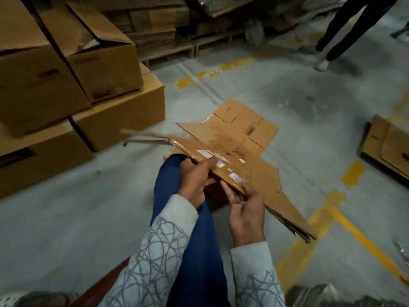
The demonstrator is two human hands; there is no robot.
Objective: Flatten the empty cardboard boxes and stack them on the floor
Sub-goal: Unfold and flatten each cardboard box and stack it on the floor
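We see our left grip and right grip both clasping the near edge of a flattened box. It stretches away from them, tilted, above another flat box lying on the floor.

Stacked boxes cut by left edge, legs cropped at upper right, labels on held cardboard unreadable

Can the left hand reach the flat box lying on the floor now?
Probably not yet: the left hand and right hand both grip the held cardboard, which hangs over the near part of the floor box.
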